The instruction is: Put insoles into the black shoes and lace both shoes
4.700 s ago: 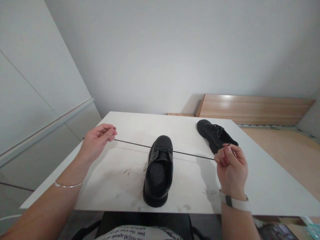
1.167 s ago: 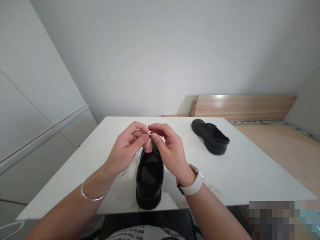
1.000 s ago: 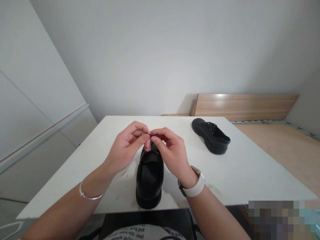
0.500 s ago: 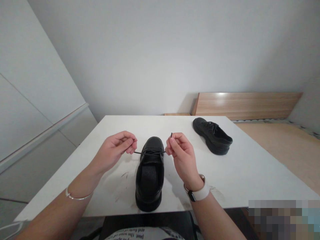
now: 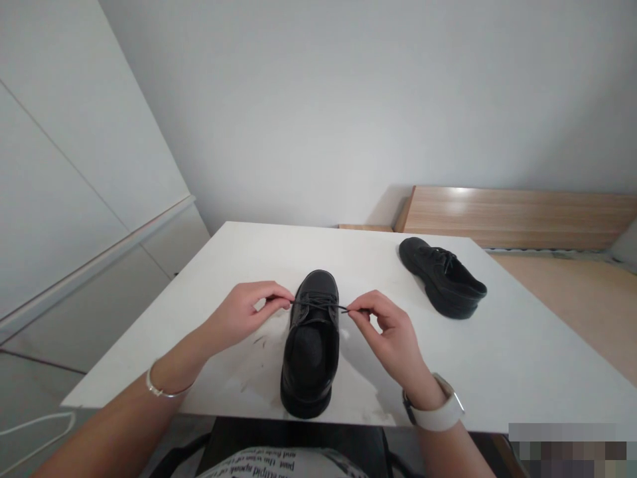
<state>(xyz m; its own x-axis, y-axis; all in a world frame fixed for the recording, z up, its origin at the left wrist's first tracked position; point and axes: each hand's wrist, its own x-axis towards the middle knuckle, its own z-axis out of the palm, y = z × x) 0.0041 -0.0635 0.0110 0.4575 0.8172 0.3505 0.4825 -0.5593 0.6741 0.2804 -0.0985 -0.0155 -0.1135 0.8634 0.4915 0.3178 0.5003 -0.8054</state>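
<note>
Our left hand (image 5: 243, 312) pinches one end of the thin black shoelace (image 5: 318, 306) between thumb and fingertips, closed tight on it. Our right hand (image 5: 388, 332) does the same with the other end, thumb and forefinger pressed together on the lace while the remaining fingers curl loosely beneath. Between the two hands the lace runs nearly straight and taut across the upper eyelets of the black leather lace-up shoe (image 5: 312, 342), which stands upright on the white rectangular surface (image 5: 497, 358) with its toe pointing away from us and its heel near the front edge. Both hands hover just above the surface, each just beside the shoe's laced part, the left hand on one flank and the right on the other.

Beyond the right hand and further out to its right, well apart from it, a second black lace-up shoe (image 5: 442, 276) rests on the same surface, angled with its toe towards the far edge; its laces look threaded. A thin silver bangle (image 5: 162, 390) circles our left wrist, and a white-strapped watch (image 5: 440, 411) sits on the right wrist. Dark scuff marks (image 5: 253, 362) smudge the surface below the left hand, close beside the nearer shoe.
</note>
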